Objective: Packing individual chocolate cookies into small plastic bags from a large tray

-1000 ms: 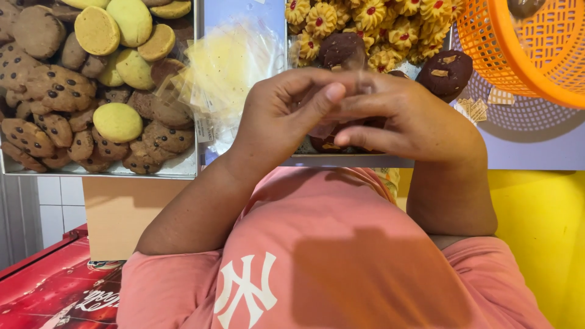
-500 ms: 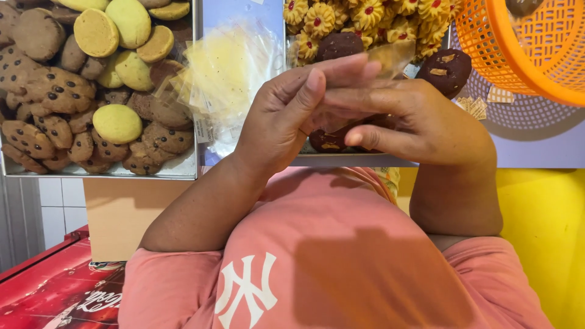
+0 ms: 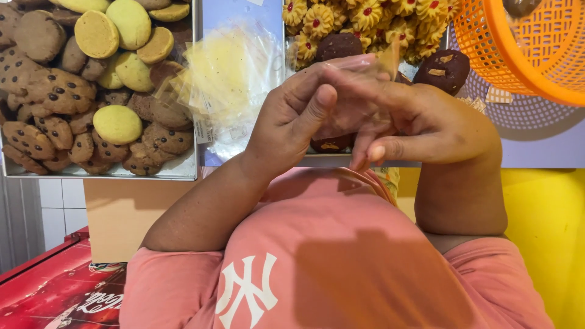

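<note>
- A small clear plastic bag (image 3: pixel 359 91) sits at upper centre of the frame, pinched between both hands; it is so sheer that its edges are hard to make out
- The left hand (image 3: pixel 292 122) grips the bag's left side, thumb pressed to its front
- The right hand (image 3: pixel 426 122) is clamped on the bag's right side, fingers stretched across it
- A loose heap of clear empty bags (image 3: pixel 228 79) lies just left of the hands
- Behind the hands, a tray of yellow flower-shaped cookies (image 3: pixel 359 15) with dark chocolate cookies (image 3: pixel 443 68) is partly hidden
- At upper left, a tray of chocolate-chip cookies (image 3: pixel 55 91) and pale round ones, cut off by the frame
- An orange mesh basket (image 3: pixel 524 42) fills the upper right corner, cut off
- A red box (image 3: pixel 55 292) shows at lower left
</note>
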